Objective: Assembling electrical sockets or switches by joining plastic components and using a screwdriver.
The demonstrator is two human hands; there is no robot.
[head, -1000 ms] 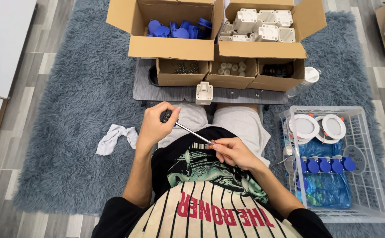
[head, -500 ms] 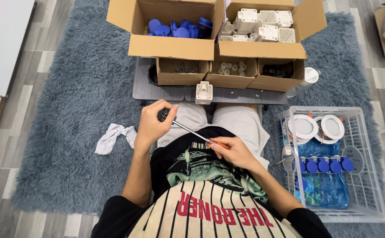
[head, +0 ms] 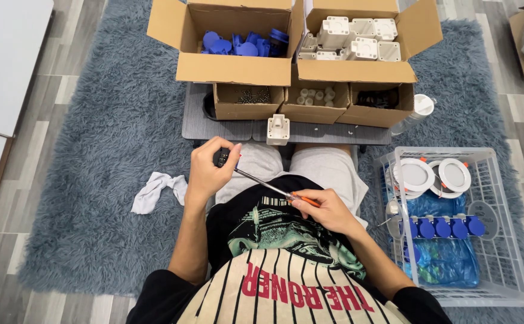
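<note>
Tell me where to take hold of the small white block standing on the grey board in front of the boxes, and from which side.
Grip the white block by its two flat side faces, coming straight down from above. It stands upright and alone on the grey board, with bare board left and right. The cardboard box stands close behind it and the person's knees close in front, so front and back look too tight.

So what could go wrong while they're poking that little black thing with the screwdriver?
The screwdriver tip meets the small black part pinched in the left hand; a slip could jab those fingers. The right hand holds only the orange handle end, so the long shaft may wobble. If the part drops, it could get lost in the shaggy grey rug.
</note>
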